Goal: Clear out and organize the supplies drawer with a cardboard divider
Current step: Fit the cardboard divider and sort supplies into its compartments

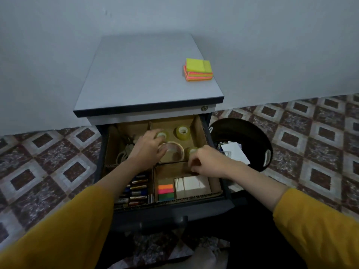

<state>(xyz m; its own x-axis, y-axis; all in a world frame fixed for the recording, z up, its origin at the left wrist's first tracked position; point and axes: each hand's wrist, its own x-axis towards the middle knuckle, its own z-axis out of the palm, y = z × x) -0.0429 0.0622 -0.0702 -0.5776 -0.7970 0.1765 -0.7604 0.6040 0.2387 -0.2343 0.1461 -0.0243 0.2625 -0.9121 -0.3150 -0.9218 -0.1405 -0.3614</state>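
1. Drawer [155,213] open; cardboard divider [200,133] seated inside, four compartments.
2. Left hand [148,147] in rear right compartment, fingers curled over tape rolls [175,154]; grip unclear.
3. Right hand [206,162] at divider's cross wall, fingers curled tight; hold unclear.

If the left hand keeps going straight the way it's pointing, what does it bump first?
Most likely the small tape roll right at the left hand's fingertips; they may already touch, but depth is unclear.

Open drawer [165,212] holds brown cardboard divider [198,133]; tape rolls [183,133] sit rear-right.
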